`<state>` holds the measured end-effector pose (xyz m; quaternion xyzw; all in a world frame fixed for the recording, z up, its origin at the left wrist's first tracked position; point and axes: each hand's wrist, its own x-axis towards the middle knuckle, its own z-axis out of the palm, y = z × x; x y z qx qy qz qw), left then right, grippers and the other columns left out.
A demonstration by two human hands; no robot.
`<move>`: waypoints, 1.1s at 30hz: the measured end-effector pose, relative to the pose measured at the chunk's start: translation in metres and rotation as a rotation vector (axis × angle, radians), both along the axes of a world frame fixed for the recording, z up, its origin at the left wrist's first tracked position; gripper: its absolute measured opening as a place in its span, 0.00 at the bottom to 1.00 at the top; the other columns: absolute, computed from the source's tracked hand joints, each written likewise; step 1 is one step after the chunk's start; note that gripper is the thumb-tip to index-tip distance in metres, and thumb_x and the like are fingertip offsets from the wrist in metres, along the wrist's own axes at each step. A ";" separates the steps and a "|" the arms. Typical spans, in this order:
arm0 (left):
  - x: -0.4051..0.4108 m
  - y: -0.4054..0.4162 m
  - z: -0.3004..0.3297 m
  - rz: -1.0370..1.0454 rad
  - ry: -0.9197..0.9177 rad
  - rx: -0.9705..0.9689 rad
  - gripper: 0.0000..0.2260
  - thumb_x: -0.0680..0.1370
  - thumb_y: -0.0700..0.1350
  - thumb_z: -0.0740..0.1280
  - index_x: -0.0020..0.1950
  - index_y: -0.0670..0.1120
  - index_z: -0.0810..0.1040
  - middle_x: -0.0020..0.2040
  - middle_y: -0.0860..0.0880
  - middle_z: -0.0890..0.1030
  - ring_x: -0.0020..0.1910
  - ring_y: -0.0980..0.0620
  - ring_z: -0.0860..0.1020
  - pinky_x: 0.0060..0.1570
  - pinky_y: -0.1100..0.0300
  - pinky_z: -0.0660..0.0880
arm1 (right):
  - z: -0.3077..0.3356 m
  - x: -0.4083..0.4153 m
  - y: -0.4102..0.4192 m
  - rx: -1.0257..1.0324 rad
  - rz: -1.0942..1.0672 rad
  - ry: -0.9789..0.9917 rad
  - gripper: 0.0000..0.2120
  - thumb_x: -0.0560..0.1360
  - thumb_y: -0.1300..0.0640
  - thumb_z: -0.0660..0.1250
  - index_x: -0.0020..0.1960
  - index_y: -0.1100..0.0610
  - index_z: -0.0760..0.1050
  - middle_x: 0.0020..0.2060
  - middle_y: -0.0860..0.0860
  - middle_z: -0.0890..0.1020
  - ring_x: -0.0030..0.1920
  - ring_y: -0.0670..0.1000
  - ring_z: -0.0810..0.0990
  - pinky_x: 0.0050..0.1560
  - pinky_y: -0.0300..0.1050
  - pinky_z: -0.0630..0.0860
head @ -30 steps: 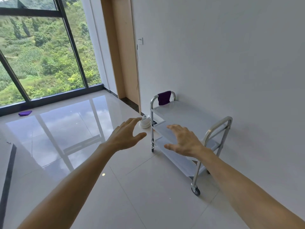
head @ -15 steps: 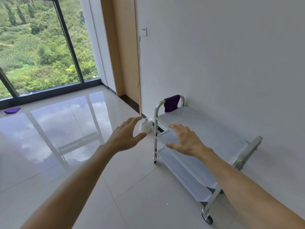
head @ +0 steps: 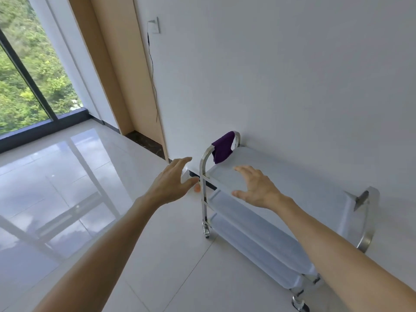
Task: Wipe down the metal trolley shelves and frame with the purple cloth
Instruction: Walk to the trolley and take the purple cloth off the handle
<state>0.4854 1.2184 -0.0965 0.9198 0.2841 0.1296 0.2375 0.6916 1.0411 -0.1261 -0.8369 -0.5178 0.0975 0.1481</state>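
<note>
A three-shelf metal trolley (head: 304, 188) on castors stands against the white wall. A purple cloth (head: 222, 147) hangs folded over its far handle bar. My right hand (head: 254, 188) hovers over the near-left part of the top shelf, fingers spread, holding nothing. My left hand (head: 173, 182) is stretched out to the left of the trolley's upright post, also open and empty, a little short of the cloth.
A white device (head: 186, 175) with an orange part sits on the floor behind my left hand, its cable running up to a wall socket (head: 154, 24). A wooden panel (head: 126, 75) and tall window (head: 27, 70) lie to the left. Glossy tiled floor (head: 67, 188) spreads left of the trolley.
The view has closed in on the trolley, which now fills more of the frame. Both open hands have come nearer to its top shelf and far handle.
</note>
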 end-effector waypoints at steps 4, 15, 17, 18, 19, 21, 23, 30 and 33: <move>0.044 0.048 -0.015 -0.045 -0.012 -0.023 0.30 0.79 0.57 0.67 0.78 0.51 0.62 0.76 0.49 0.67 0.73 0.47 0.68 0.70 0.46 0.69 | -0.013 0.041 0.041 -0.001 -0.047 0.040 0.36 0.76 0.44 0.67 0.79 0.48 0.55 0.77 0.47 0.60 0.74 0.54 0.62 0.72 0.55 0.65; 0.158 0.151 -0.064 0.002 0.028 -0.157 0.27 0.79 0.55 0.68 0.76 0.50 0.66 0.75 0.48 0.69 0.71 0.47 0.70 0.68 0.48 0.69 | -0.053 0.164 0.159 0.016 -0.089 0.212 0.34 0.77 0.48 0.68 0.78 0.50 0.56 0.77 0.48 0.60 0.75 0.53 0.61 0.73 0.55 0.65; 0.175 0.169 -0.073 0.015 0.042 -0.175 0.26 0.79 0.55 0.68 0.75 0.51 0.66 0.74 0.48 0.69 0.70 0.47 0.71 0.68 0.47 0.70 | -0.061 0.182 0.177 0.018 -0.104 0.254 0.34 0.77 0.49 0.68 0.78 0.51 0.57 0.77 0.49 0.60 0.76 0.53 0.60 0.73 0.56 0.64; 0.183 0.177 -0.076 0.016 0.055 -0.186 0.26 0.79 0.55 0.68 0.75 0.51 0.66 0.74 0.48 0.69 0.70 0.47 0.71 0.68 0.47 0.71 | -0.065 0.189 0.184 0.016 -0.109 0.280 0.34 0.77 0.49 0.68 0.78 0.51 0.57 0.77 0.49 0.60 0.76 0.53 0.60 0.73 0.56 0.64; 0.191 0.185 -0.080 0.011 0.069 -0.197 0.26 0.79 0.55 0.68 0.75 0.52 0.66 0.74 0.48 0.69 0.70 0.47 0.71 0.67 0.47 0.71 | -0.070 0.195 0.191 0.015 -0.112 0.307 0.33 0.77 0.50 0.68 0.78 0.51 0.57 0.77 0.49 0.60 0.76 0.52 0.59 0.74 0.55 0.64; 0.210 0.201 -0.086 -0.006 0.089 -0.215 0.25 0.79 0.55 0.68 0.75 0.53 0.66 0.75 0.48 0.69 0.70 0.47 0.70 0.67 0.48 0.71 | -0.079 0.208 0.203 0.016 -0.123 0.351 0.33 0.78 0.50 0.68 0.78 0.51 0.57 0.77 0.48 0.60 0.76 0.51 0.59 0.74 0.53 0.63; 0.231 0.217 -0.094 -0.024 0.106 -0.221 0.25 0.80 0.54 0.68 0.75 0.52 0.66 0.75 0.48 0.69 0.70 0.47 0.70 0.67 0.48 0.71 | -0.089 0.220 0.214 0.013 -0.157 0.389 0.32 0.78 0.50 0.67 0.78 0.51 0.57 0.77 0.48 0.60 0.76 0.51 0.59 0.74 0.52 0.63; 0.311 0.267 -0.127 -0.160 0.171 -0.264 0.24 0.80 0.53 0.66 0.75 0.51 0.66 0.74 0.50 0.68 0.57 0.59 0.70 0.57 0.61 0.67 | -0.137 0.246 0.242 -0.206 -0.264 0.419 0.32 0.80 0.49 0.64 0.79 0.51 0.55 0.77 0.50 0.59 0.75 0.55 0.60 0.72 0.52 0.65; 0.349 0.286 -0.146 -0.243 0.196 -0.270 0.24 0.80 0.52 0.67 0.75 0.49 0.67 0.74 0.49 0.66 0.63 0.53 0.72 0.62 0.55 0.72 | -0.161 0.250 0.254 -0.253 -0.340 0.450 0.32 0.80 0.50 0.63 0.80 0.52 0.54 0.77 0.51 0.58 0.75 0.56 0.60 0.72 0.53 0.65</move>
